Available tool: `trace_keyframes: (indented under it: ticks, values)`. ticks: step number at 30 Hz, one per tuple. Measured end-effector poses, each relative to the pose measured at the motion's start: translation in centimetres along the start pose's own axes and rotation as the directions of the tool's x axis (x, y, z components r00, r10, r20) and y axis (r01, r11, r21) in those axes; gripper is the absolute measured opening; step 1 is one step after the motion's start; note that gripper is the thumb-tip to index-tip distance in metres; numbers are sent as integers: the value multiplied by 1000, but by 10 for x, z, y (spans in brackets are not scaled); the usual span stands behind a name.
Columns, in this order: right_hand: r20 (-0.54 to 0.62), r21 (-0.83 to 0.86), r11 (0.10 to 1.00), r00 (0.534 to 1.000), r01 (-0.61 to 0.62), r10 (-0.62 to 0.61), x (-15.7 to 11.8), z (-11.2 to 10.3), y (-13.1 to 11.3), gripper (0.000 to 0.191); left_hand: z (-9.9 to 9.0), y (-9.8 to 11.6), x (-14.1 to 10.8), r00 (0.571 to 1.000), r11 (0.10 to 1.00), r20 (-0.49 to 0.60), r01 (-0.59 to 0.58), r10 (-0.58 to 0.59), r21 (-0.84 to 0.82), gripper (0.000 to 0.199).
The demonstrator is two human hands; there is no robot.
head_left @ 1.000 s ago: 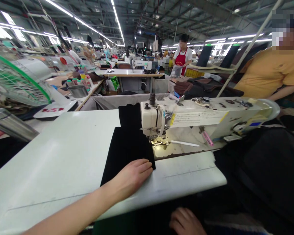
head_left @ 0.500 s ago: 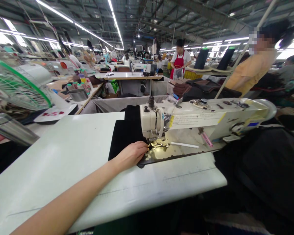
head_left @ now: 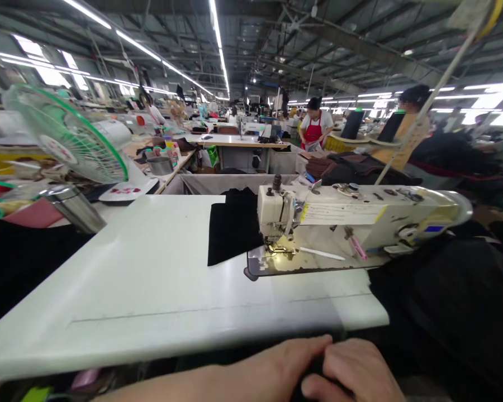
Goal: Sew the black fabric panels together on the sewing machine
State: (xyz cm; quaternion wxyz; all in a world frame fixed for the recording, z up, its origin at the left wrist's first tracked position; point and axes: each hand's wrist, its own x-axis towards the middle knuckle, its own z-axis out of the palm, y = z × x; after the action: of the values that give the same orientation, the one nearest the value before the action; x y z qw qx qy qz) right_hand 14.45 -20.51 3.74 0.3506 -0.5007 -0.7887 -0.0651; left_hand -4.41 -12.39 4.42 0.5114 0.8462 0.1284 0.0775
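Note:
Low in the view, below the table's front edge, my left hand [head_left: 291,360] and my right hand [head_left: 356,365] are close together. Fingers of both are closed about dark material that looks like black cloth [head_left: 314,373]; its outline merges with the darkness below. Up on the table lies a black fabric piece [head_left: 232,229], flat, its right edge at the needle end of a sewing machine [head_left: 276,218]. The machine's lamp lights the needle plate [head_left: 281,251]. Neither hand touches that piece.
A white pen-like stick [head_left: 322,254] and a pink-handled tool [head_left: 357,245] are on the machine bed. Left of the white table [head_left: 159,268] stand a fan [head_left: 79,134] and a steel flask [head_left: 73,206]. Dark cloth [head_left: 448,290] is heaped at right. A co-worker [head_left: 314,125] stands beyond.
My left hand has left the fabric at the needle and come down to the table's front edge. My right hand has come into view beside it. The fabric piece stays at the machine.

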Motion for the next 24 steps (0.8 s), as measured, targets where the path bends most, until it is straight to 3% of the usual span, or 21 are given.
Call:
trace_keyframes:
  ticks: [3,4,5,7,9,10,11,12,14,16,18,19,22,23,24]
  values:
    - [164,141,980,979,-143,120,27,-15,-4,54,12,14,-3,968,979,-184,144,-170,-145,12]
    - [268,194,956,950,-219,163,33,-20,-3,43,8,18,-5,939,963,-246,198,-240,-184,5]
    - [372,244,928,911,-282,179,39,-25,-1,32,1,23,-9,908,956,-320,214,-270,-201,15]
    - [513,341,869,846,-357,146,47,-33,4,26,-18,36,-22,832,982,-525,122,-180,-143,20]
    - [545,425,811,829,-402,126,49,-36,9,24,-36,51,-39,718,999,-696,-15,-9,-29,23]
    - [534,464,766,831,-445,159,47,-36,12,19,-44,58,-48,687,997,-726,-69,34,-19,26]
    - [506,509,701,833,-499,225,45,-34,14,17,-50,62,-55,685,991,-728,-110,25,-69,28]
    - [467,556,622,826,-551,314,42,-32,17,19,-54,65,-60,715,976,-699,-134,-26,-174,27]
    - [374,629,485,784,-607,496,39,-25,22,29,-61,65,-63,819,898,-554,-123,-149,-423,18]
    - [270,624,468,735,-626,622,46,-20,30,37,-71,60,-55,896,833,-400,-65,-194,-549,27]
    - [245,566,501,713,-655,657,64,-21,40,41,-89,55,-42,896,872,-404,-40,-184,-488,26]
    - [278,551,495,707,-672,650,77,-24,45,43,-101,55,-34,867,914,-469,-38,-171,-404,20]
    - [413,566,452,712,-689,568,117,-46,54,54,-142,70,-16,713,999,-700,15,-39,-41,19]
    - [374,567,486,734,-665,568,129,-57,53,56,-155,81,-13,673,995,-739,44,36,89,23]
    - [257,558,557,766,-615,589,139,-68,50,57,-165,95,-11,648,977,-754,71,109,203,26]
